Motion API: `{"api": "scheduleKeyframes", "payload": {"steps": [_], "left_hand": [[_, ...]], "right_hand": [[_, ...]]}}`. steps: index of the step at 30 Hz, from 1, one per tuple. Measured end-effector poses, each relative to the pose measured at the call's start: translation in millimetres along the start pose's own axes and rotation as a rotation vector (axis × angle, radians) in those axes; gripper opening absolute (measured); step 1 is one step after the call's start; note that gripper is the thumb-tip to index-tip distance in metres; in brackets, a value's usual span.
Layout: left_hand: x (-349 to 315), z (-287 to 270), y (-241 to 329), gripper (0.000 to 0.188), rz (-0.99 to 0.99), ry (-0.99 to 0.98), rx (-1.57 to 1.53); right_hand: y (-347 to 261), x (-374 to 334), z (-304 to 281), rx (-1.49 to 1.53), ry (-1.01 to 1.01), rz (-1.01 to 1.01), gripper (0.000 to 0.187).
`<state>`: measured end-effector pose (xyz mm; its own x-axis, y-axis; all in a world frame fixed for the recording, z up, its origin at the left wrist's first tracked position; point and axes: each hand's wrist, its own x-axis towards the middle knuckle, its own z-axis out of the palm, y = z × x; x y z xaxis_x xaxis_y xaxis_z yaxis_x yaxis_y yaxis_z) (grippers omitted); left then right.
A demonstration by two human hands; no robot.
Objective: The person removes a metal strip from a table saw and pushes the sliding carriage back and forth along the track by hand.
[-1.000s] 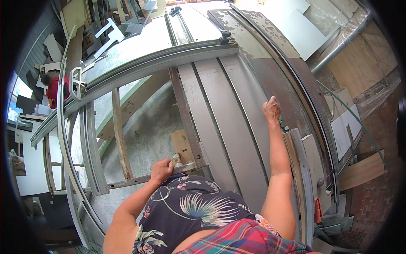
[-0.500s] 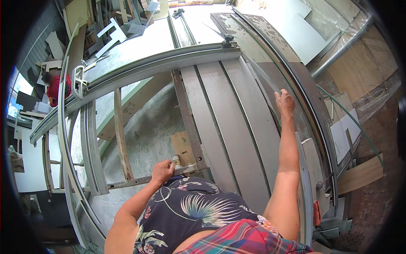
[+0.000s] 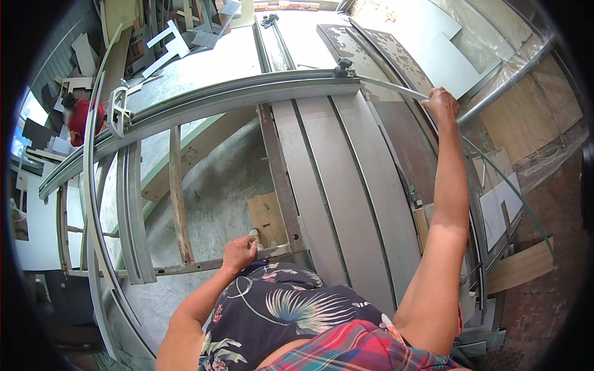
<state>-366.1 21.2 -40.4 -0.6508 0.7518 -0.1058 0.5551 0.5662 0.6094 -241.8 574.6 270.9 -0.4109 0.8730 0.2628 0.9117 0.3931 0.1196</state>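
Observation:
My right hand, its arm stretched out to the far right, is closed around the end of a thin pale strip. The strip runs left from my fingers to beside the black knob on the long metal fence. Below it lies the grey slotted sliding table of a panel saw. Close to my body, my left hand is curled over the near rail of the open metal frame; whether it grips the rail or something small is hidden.
A white flip stop sits on the fence. Offcuts lie at the far left, where a person in red is low down. White panels and a metal pipe are at the right. A wooden block lies below the frame.
My right hand has moved farther away and to the right, still holding the strip, which has swung to a flatter angle. The left hand stays in about the same place.

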Motion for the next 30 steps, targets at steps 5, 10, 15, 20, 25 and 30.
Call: {"api": "scheduleKeyframes", "payload": {"steps": [5, 10, 15, 20, 25, 30], "left_hand": [[0, -1, -4, 0.021, 0.0, -0.007, -0.001], [1, -6, 1, 0.023, 0.012, -0.016, 0.026], [2, -7, 5, 0.023, 0.005, -0.03, 0.033], [-1, -7, 2, 0.023, 0.004, -0.02, 0.025], [-2, -9, 4, 0.025, -0.009, -0.03, 0.024], [-4, -12, 4, 0.027, -0.04, -0.033, -0.019]], "right_hand": [[-24, 7, -37, 0.047, 0.007, -0.035, 0.032], [-34, 24, -58, 0.07, 0.082, -0.058, 0.029], [-66, 45, -83, -0.05, 0.23, -0.21, 0.029], [-137, 28, -120, -0.104, 0.134, -0.277, 0.033], [-184, -11, -149, -0.141, 0.157, -0.369, 0.04], [-191, -74, -188, -0.135, 0.075, -0.41, 0.039]]}}
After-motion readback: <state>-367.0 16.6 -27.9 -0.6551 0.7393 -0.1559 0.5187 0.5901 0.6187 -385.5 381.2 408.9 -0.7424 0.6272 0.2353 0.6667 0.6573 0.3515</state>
